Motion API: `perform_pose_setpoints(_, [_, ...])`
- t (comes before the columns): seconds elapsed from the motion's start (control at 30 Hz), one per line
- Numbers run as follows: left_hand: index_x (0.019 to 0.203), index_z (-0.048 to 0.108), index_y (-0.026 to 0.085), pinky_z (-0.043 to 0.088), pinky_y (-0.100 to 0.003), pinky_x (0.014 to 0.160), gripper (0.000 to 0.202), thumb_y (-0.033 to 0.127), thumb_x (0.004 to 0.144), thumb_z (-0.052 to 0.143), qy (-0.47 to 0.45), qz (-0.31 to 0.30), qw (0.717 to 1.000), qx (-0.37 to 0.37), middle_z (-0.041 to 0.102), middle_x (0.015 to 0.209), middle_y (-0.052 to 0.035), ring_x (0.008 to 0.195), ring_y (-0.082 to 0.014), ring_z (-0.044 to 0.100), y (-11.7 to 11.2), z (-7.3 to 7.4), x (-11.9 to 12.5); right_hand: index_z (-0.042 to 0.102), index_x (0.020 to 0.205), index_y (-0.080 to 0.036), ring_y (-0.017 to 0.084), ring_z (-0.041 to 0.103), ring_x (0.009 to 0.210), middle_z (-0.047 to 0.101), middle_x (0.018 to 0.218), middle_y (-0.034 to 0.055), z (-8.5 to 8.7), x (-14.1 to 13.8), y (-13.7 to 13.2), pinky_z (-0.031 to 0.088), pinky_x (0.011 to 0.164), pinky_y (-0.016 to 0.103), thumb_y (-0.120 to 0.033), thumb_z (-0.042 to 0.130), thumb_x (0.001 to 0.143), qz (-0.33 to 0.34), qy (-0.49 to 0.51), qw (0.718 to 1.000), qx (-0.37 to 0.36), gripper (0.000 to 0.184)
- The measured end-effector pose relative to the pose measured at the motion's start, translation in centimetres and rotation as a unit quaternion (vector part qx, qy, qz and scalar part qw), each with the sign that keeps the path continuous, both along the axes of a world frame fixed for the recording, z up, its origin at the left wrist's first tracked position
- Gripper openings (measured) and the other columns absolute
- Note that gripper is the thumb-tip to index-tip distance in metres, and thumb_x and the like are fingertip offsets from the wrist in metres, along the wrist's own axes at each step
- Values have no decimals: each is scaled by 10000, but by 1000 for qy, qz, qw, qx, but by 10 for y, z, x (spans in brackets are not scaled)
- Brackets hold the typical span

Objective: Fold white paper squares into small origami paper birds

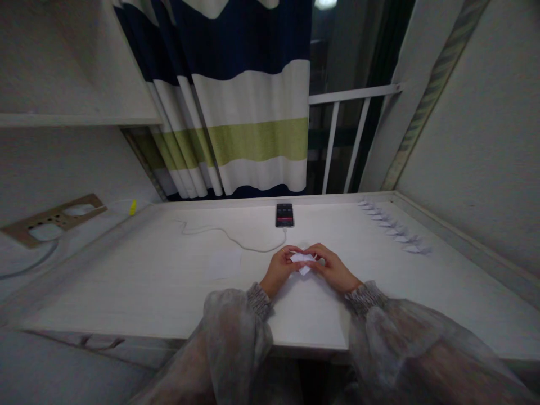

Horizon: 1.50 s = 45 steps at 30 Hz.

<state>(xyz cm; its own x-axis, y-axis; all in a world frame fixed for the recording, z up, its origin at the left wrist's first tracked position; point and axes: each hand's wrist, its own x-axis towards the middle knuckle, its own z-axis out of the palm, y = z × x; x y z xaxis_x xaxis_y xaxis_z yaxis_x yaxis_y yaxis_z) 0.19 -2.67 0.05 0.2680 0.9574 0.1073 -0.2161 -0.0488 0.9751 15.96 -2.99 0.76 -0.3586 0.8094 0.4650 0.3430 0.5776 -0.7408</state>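
Observation:
A small piece of folded white paper (304,258) is held between both hands, just above the desk. My left hand (280,268) pinches its left side, thumb below and fingers above. On the other side my right hand (331,266) grips it the same way, with the fingertips of both hands close together at the middle. A lower point of the paper sticks out beneath the thumbs. Parts of the folds are hidden behind the fingers.
Folded paper cranes (396,232) stand in a slanting row at the right. A phone (284,215) with a white cable (248,247) lies at the back of the white desk (139,281). White paper (225,263) lies left of the hands. A power strip (54,219) is far left.

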Motion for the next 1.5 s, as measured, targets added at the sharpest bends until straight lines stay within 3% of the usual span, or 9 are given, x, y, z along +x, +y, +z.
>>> perform_pose_setpoints(0.13, [829,544,112,398,-200,541,421,232,481,747,17,-21,1000,-8,623,825,-36,553,-57,519,0,0,-1,533,914,-175,121,458,646,528,746,5,-4,4,5,393,610,265,-295,559,721,12,-14,997,-74,229])
perform_pose_setpoints(0.33, [757,536,100,381,-194,516,427,267,438,765,30,-31,998,-40,587,657,9,509,-55,507,2,-2,-2,484,736,-169,101,429,587,447,623,-40,-6,10,10,361,565,240,-306,602,652,79,22,980,-183,199])
perform_pose_setpoints(0.47, [675,487,115,357,-184,468,356,283,487,738,47,-30,997,-50,548,546,32,453,-54,481,3,-2,-3,468,710,-168,94,426,577,433,620,-43,-3,10,9,361,548,227,-260,612,641,108,15,976,-188,184])
perform_pose_setpoints(0.57, [611,466,119,333,-168,448,308,221,485,727,64,-13,997,-38,506,496,52,431,-37,444,2,0,-3,466,695,-172,108,467,637,471,684,-19,2,9,5,399,596,239,-181,556,668,115,-25,984,-134,94])
perform_pose_setpoints(0.67, [631,502,116,368,-178,462,187,152,529,654,44,-21,998,-50,514,516,41,458,-51,466,1,3,-3,510,716,-175,137,497,761,506,829,26,6,11,1,426,702,280,-121,551,665,107,-117,987,-3,85])
perform_pose_setpoints(0.87, [700,611,98,457,-219,577,169,47,564,524,12,-37,995,-95,599,663,-17,604,-91,547,2,6,-6,605,782,-182,185,495,951,488,1060,99,9,19,1,422,818,349,-188,508,774,69,-215,957,184,98])
perform_pose_setpoints(1.03, [742,659,87,469,-233,620,219,36,587,513,7,-28,993,-112,629,682,-48,628,-99,553,4,5,-7,613,857,-183,186,525,855,596,905,100,12,19,2,426,753,374,-194,422,835,59,-291,904,308,193])
perform_pose_setpoints(1.27, [696,668,97,463,-227,597,217,28,572,504,26,-20,992,-119,621,614,-25,570,-91,544,3,5,-7,616,858,-156,172,509,738,597,739,82,15,9,-4,395,687,339,-169,361,868,75,-378,846,370,256])
perform_pose_setpoints(1.5, [687,665,95,451,-236,589,135,88,599,562,72,-44,991,-102,611,586,-22,553,-90,534,3,4,-6,636,748,-161,167,521,687,607,705,75,11,10,-5,398,627,303,-156,422,835,77,-377,858,342,232])
